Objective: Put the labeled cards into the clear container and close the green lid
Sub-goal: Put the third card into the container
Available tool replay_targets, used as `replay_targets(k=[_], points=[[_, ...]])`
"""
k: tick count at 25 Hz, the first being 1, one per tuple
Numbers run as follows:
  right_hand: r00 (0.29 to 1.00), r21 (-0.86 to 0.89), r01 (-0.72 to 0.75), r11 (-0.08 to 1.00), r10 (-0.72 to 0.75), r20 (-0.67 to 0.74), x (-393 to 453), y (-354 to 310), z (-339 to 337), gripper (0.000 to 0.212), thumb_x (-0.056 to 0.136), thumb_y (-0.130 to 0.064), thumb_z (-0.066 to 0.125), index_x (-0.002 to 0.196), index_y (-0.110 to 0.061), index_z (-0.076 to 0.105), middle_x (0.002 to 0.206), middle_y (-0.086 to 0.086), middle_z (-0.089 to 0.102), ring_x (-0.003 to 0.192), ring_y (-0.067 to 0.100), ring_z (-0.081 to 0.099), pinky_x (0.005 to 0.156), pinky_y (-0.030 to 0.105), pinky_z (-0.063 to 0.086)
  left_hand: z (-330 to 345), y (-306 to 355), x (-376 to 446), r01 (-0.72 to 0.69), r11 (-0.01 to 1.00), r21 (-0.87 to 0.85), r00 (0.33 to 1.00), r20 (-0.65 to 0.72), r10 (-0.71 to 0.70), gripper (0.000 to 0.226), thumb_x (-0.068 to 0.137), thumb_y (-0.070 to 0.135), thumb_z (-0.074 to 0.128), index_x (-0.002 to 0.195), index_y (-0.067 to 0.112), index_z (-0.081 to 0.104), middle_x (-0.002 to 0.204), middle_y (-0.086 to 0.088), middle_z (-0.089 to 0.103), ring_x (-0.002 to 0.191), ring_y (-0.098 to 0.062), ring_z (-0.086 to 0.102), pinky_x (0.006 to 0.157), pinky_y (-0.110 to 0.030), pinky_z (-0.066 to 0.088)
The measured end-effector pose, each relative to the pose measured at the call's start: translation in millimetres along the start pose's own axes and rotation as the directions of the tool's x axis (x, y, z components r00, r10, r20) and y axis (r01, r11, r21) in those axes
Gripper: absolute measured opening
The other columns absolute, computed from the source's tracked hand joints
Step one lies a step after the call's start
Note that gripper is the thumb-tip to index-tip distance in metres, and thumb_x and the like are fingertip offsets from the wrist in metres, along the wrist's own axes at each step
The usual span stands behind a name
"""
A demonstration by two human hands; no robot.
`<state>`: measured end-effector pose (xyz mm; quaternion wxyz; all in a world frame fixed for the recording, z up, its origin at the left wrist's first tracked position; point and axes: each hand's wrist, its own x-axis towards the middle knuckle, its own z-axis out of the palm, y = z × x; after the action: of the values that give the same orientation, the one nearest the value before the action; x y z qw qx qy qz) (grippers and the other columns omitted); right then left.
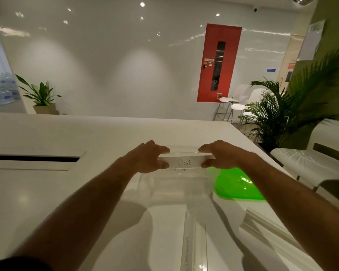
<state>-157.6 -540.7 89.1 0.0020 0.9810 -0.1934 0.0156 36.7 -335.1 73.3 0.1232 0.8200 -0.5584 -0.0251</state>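
A white card labeled "DOG" (184, 162) is held level above the clear container (176, 184), which stands on the white table. My left hand (149, 157) pinches the card's left end and my right hand (219, 155) pinches its right end. Just below the held card, another card with writing (179, 170) shows partly inside the container. The green lid (237, 184) lies on the table directly right of the container, partly hidden by my right forearm.
More white cards lie near me: one upright strip with writing (188, 249) and a stack (262, 225) at the right. A long slot (33, 159) cuts the table (67, 192) at left. The table's right edge runs diagonally, with white chairs and plants beyond it.
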Motion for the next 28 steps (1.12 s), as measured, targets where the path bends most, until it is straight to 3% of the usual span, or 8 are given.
replay_targets(k=[4, 10, 15, 17, 22, 26, 28], points=[[0.991, -0.069, 0.002, 0.998, 0.007, 0.133, 19, -3, 2, 0.043, 0.077, -0.043, 0.075, 0.112, -0.020, 0.064, 0.104, 0.007, 0.070, 0.099, 0.029, 0.062, 0.085, 0.036, 0.051, 4, -4, 24, -0.089, 0.996, 0.023, 0.990, 0.111, 0.086, 0.058, 0.088, 0.040, 0.069, 0.140, 0.019, 0.053, 0.132, -0.005, 0.063, 0.113, -0.024, 0.060, 0.100, -0.039, 0.049], [0.968, -0.082, 0.039, 0.996, -0.017, 0.251, 39, -10, 16, 0.035, 0.079, -0.032, 0.073, 0.112, -0.019, 0.070, 0.103, 0.007, 0.072, 0.092, 0.024, 0.061, 0.082, 0.030, 0.049, 10, -11, 47, -0.181, 0.981, 0.073, 0.962, 0.222, 0.161, 0.043, 0.077, 0.034, 0.079, 0.117, 0.019, 0.072, 0.112, 0.002, 0.074, 0.097, -0.017, 0.068, 0.090, -0.033, 0.056], [0.943, -0.076, 0.047, 0.996, -0.019, 0.333, 49, -14, 25, 0.025, 0.081, -0.030, 0.073, 0.102, -0.017, 0.073, 0.072, -0.002, 0.057, 0.077, 0.022, 0.053, 0.071, 0.026, 0.044, 16, -7, 59, -0.185, 0.978, 0.095, 0.925, 0.353, 0.141, 0.056, 0.063, 0.046, 0.090, 0.110, 0.019, 0.076, 0.107, 0.004, 0.076, 0.094, -0.013, 0.068, 0.089, -0.028, 0.055], [0.931, -0.093, 0.058, 0.994, -0.021, 0.366, 52, -13, 28, 0.023, 0.082, -0.023, 0.069, 0.105, -0.018, 0.073, 0.076, -0.001, 0.058, 0.079, 0.022, 0.055, 0.070, 0.026, 0.042, 21, -7, 63, -0.167, 0.981, 0.100, 0.921, 0.372, 0.119, 0.056, 0.063, 0.041, 0.092, 0.112, 0.019, 0.075, 0.107, 0.005, 0.075, 0.096, -0.015, 0.068, 0.089, -0.029, 0.054], [0.924, -0.127, 0.037, 0.991, 0.015, 0.383, 59, -13, 39, 0.021, 0.079, -0.015, 0.058, 0.094, -0.013, 0.072, 0.090, 0.013, 0.070, 0.083, 0.032, 0.064, 0.075, 0.038, 0.054, 37, -4, 72, -0.119, 0.972, 0.204, 0.935, 0.351, 0.041, 0.025, 0.074, 0.020, 0.080, 0.098, 0.026, 0.077, 0.098, 0.005, 0.075, 0.081, -0.018, 0.069, 0.078, -0.028, 0.057], [0.920, -0.150, 0.059, 0.987, 0.005, 0.393, 62, -11, 41, 0.013, 0.078, -0.014, 0.056, 0.083, -0.012, 0.068, 0.087, 0.013, 0.068, 0.083, 0.032, 0.065, 0.079, 0.042, 0.056, 39, -3, 73, -0.098, 0.968, 0.233, 0.932, 0.361, 0.007, 0.022, 0.075, 0.019, 0.077, 0.096, 0.027, 0.077, 0.094, 0.006, 0.074, 0.079, -0.019, 0.071, 0.079, -0.033, 0.060], [0.915, -0.148, 0.052, 0.988, 0.012, 0.403, 61, -13, 40, 0.020, 0.080, -0.014, 0.056, 0.092, -0.014, 0.072, 0.094, 0.012, 0.071, 0.090, 0.032, 0.067, 0.083, 0.041, 0.057, 38, -2, 72, -0.106, 0.966, 0.238, 0.930, 0.367, 0.012, 0.022, 0.078, 0.017, 0.075, 0.097, 0.026, 0.077, 0.098, 0.004, 0.074, 0.082, -0.019, 0.071, 0.079, -0.033, 0.060]])
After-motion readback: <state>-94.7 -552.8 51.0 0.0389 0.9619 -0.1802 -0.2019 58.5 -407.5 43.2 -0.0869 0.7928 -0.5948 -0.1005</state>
